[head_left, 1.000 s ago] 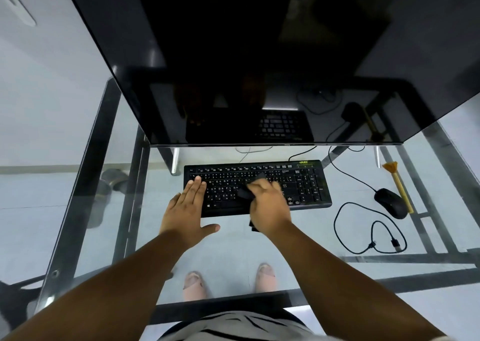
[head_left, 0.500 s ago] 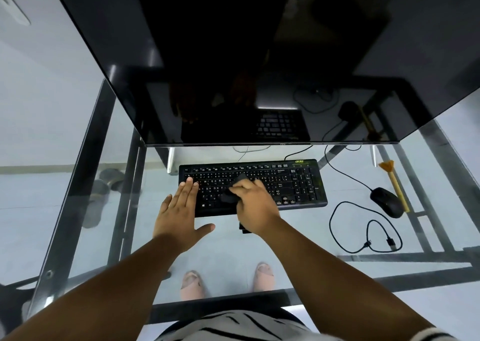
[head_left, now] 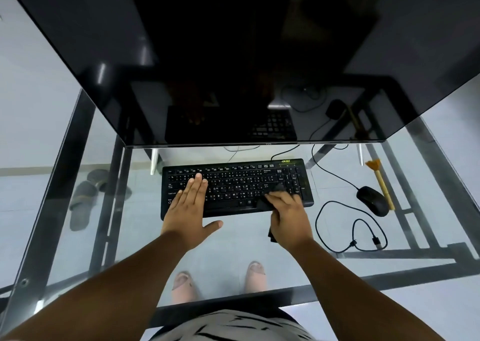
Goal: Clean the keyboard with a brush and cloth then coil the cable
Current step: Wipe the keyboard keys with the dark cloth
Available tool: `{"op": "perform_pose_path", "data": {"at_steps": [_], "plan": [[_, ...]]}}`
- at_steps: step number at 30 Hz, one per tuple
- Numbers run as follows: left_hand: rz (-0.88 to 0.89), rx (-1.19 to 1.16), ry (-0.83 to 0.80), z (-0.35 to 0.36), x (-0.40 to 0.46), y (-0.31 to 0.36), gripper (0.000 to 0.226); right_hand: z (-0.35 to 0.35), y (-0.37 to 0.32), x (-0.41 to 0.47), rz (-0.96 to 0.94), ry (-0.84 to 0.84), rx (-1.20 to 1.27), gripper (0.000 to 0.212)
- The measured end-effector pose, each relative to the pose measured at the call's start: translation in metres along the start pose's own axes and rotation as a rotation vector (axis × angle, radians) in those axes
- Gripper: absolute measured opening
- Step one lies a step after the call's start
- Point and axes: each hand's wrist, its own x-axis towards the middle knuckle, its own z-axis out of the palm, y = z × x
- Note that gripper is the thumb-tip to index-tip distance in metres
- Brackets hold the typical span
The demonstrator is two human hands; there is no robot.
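Observation:
A black keyboard [head_left: 241,182] lies on the glass desk [head_left: 130,237] below a large dark monitor. My left hand [head_left: 191,208] rests flat on the keyboard's left side, fingers together, thumb out. My right hand [head_left: 288,218] is shut on a dark cloth [head_left: 274,191] and presses it on the keys at the keyboard's right part. The keyboard's black cable [head_left: 335,177] runs right and loops near the plug [head_left: 376,242]. A brush [head_left: 380,182] with a pale wooden handle and orange bristles lies at the far right.
A black mouse [head_left: 372,200] sits beside the brush. The monitor [head_left: 233,55] overhangs the back of the desk. Under the glass I see grey slippers [head_left: 83,200] on the floor at left and my feet [head_left: 220,281] below.
My right hand has carried the cloth from the keyboard's middle to its right side. My left hand has slid further onto the left keys.

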Motion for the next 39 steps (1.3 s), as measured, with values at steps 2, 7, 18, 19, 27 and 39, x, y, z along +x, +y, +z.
{"op": "perform_pose_path", "data": {"at_steps": [2,7,18,19,27,39], "plan": [[-0.005,0.029,-0.019,0.002,0.0,0.001,0.106,-0.001,0.006,0.003,0.08,0.07,0.008,0.048],[-0.036,0.069,-0.022,0.004,0.0,0.006,0.106,0.008,-0.01,0.001,-0.038,0.021,-0.007,0.05],[-0.227,0.03,0.017,0.013,0.01,0.042,0.115,-0.005,0.053,-0.027,0.275,0.212,0.054,0.049],[-0.236,0.03,0.022,0.014,0.01,0.044,0.116,-0.004,0.049,-0.025,0.269,0.2,0.062,0.049],[-0.157,0.035,0.055,0.019,0.011,0.054,0.113,-0.015,0.061,-0.021,0.103,0.12,0.08,0.048],[-0.06,0.033,-0.037,0.0,0.06,0.096,0.123,-0.03,0.07,0.006,0.0,0.024,0.074,0.047]]}}
